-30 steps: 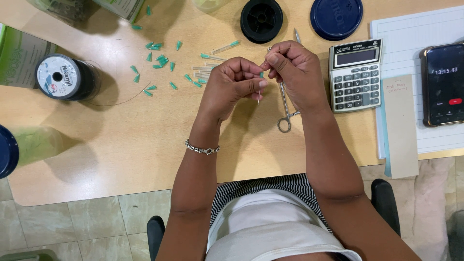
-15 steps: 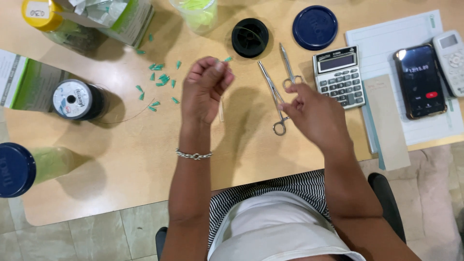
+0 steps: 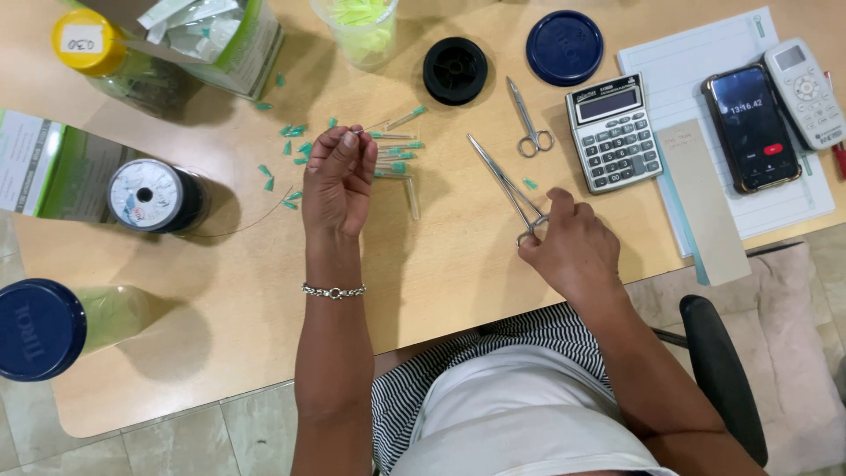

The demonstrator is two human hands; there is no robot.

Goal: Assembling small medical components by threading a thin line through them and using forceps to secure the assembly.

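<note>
My left hand (image 3: 337,179) is raised over the wooden table (image 3: 441,256), its fingertips pinched on a thin needle with a green hub (image 3: 363,133). Just beyond it lie several clear needle tubes (image 3: 397,145) and scattered green caps (image 3: 291,150). My right hand (image 3: 568,247) rests on the table and grips the ring handles of long metal forceps (image 3: 504,185), whose tips point up and to the left. A thin wire runs from the spool (image 3: 145,194) on the left toward my left hand.
Small scissors (image 3: 529,123), a black spool (image 3: 455,69), a blue lid (image 3: 564,46), a calculator (image 3: 611,132), a phone (image 3: 751,128) and a remote (image 3: 804,81) on paper. A cup of yellow-green pieces (image 3: 361,26), boxes, and blue-lidded jar (image 3: 40,328) at left.
My hands were joined over the table a second ago; they have parted. The left has moved to the needle pile, and the right has come down onto the forceps' handles.
</note>
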